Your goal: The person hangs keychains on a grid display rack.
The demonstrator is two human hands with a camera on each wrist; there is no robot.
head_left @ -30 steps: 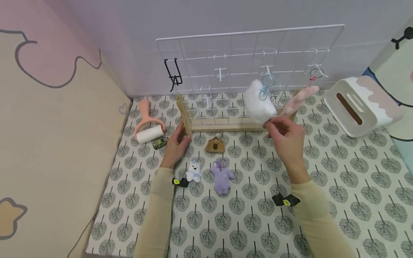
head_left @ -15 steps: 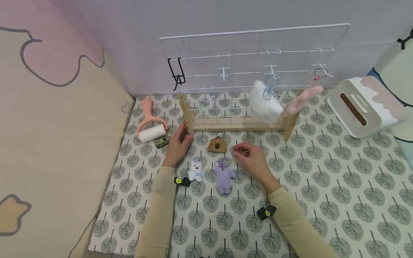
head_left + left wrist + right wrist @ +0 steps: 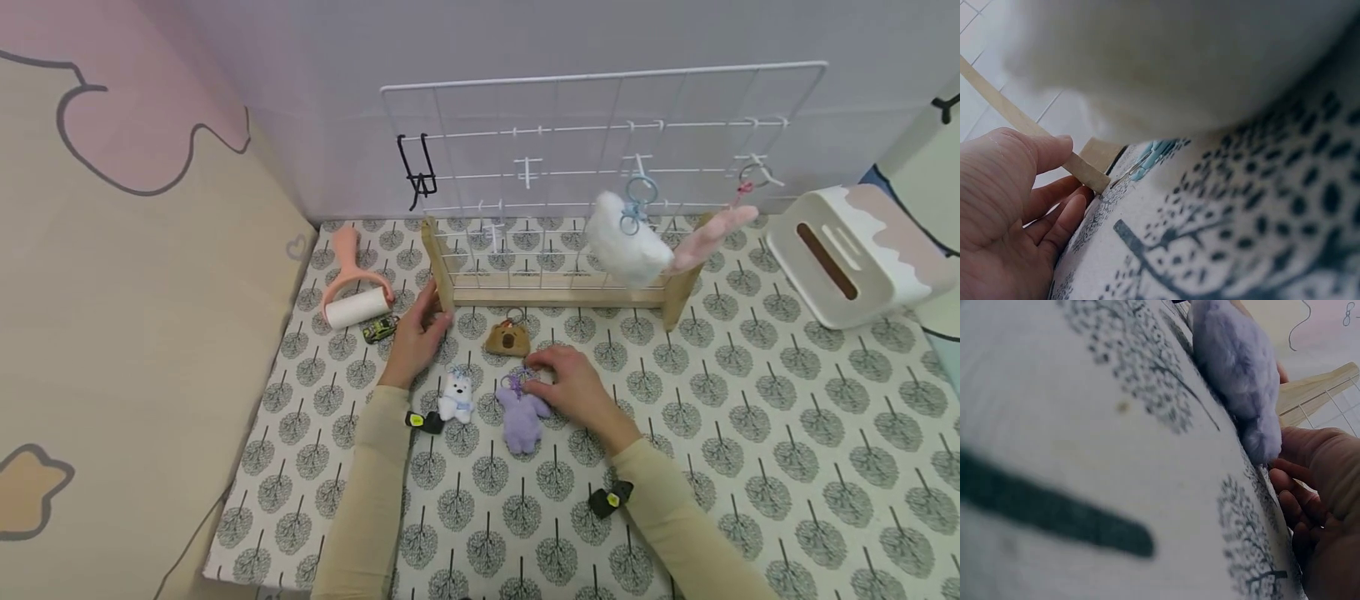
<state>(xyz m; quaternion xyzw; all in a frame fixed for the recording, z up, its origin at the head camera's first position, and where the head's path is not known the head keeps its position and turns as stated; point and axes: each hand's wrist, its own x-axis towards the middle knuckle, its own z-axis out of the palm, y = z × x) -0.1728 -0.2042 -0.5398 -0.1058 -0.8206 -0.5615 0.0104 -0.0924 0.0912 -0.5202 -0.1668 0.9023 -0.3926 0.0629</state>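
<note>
My left hand [image 3: 415, 337] grips the wooden side foot [image 3: 1089, 175] of a white wire grid rack, thumb on one side and fingers on the other. My right hand [image 3: 572, 385] is at the top of a purple plush keychain [image 3: 521, 423] lying on the table; its thumb and fingertips stand apart around the keychain's ring [image 3: 512, 382]. The right wrist view shows the purple plush [image 3: 1241, 369] right beside the fingers. A brown plush keychain [image 3: 507, 338] lies just beyond, and a white bear keychain [image 3: 456, 397] to the left. On the rack hang a white fluffy plush [image 3: 626, 242] and a pink plush [image 3: 712, 239].
A black hook [image 3: 417, 173] and several white hooks [image 3: 527, 171] sit on the grid. Left of the rack lie a lint roller [image 3: 358, 307] and a small toy car [image 3: 380, 328]. A white and pink box [image 3: 855, 258] stands at right on the tree-patterned cloth [image 3: 720, 433].
My right hand has left the hanging white plush and come down leftward to the purple plush keychain's ring. The left hand has stayed on the rack's wooden foot.
</note>
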